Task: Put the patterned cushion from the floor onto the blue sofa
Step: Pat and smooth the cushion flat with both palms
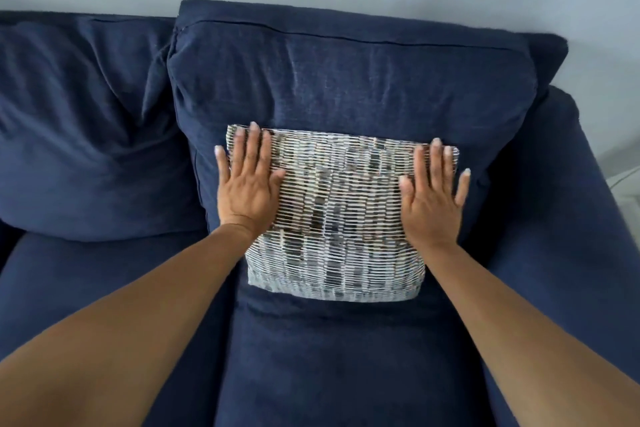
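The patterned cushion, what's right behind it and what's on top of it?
Behind the patterned cushion is the sofa's navy back cushion, which it leans on. The left hand and right hand lie flat, open, on its front. The part of the back cushion directly behind it is hidden.

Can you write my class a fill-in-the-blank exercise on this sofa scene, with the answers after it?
1. The cushion leans against the sofa's ____ cushion.
2. Both hands lie ____ on the cushion, fingers spread.
3. The left hand is near the cushion's upper ____ corner.
4. The right hand rests by its ____ edge.

Answers: back; flat; left; right
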`<control>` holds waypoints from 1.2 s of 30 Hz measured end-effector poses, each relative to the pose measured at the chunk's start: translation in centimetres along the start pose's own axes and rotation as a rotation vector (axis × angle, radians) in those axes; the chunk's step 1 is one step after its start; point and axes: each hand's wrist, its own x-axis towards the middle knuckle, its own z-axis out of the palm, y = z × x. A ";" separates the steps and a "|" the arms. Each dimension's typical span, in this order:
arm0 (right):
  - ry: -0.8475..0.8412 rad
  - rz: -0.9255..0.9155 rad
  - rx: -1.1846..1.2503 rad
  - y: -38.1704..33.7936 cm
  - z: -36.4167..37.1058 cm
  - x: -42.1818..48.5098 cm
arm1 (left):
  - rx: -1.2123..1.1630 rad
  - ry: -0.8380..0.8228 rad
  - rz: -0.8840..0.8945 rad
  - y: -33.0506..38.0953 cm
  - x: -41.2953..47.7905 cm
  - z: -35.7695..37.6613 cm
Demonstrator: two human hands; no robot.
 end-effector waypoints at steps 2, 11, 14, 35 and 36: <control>0.050 0.066 0.033 0.5 -0.2 0.1 | -0.047 0.060 -0.086 -0.1 0.2 -0.4; 0.095 -0.292 0.038 -5.7 1.6 -5.0 | -0.128 0.145 0.246 6.5 -4.0 1.5; 0.067 -0.102 0.011 -1.6 2.7 -4.1 | -0.069 0.146 0.141 2.8 -3.3 2.7; 0.227 0.108 0.094 2.8 5.6 -10.9 | -0.131 0.287 0.091 -0.1 -11.4 7.6; 0.240 0.023 0.119 1.3 5.3 -11.9 | -0.164 0.310 0.148 1.6 -12.2 7.4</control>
